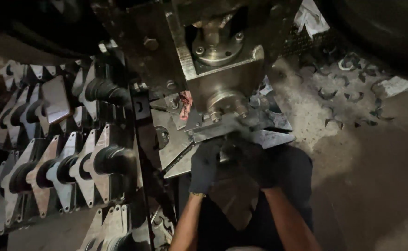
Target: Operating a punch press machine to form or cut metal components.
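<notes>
Both my gloved hands are up at the press right now. My left hand is curled over the near edge of the flat metal plate that lies on the press bed, fingers bent around it. My right hand is on the same plate just beside it, but it's dark there and I cannot tell how tightly it is closed or whether it really grips. The plate sits directly under the ram of the press, its pointed corner sticking out to the right.

How far along? I'd say a good way. To my left stand rows of stamped plates, set on edge, each with a round hole, so plenty looks done. Over on the floor to the right lie curled metal scraps, which fits that. The piece under my hands looks not yet punched, though I can't see its middle.
</notes>
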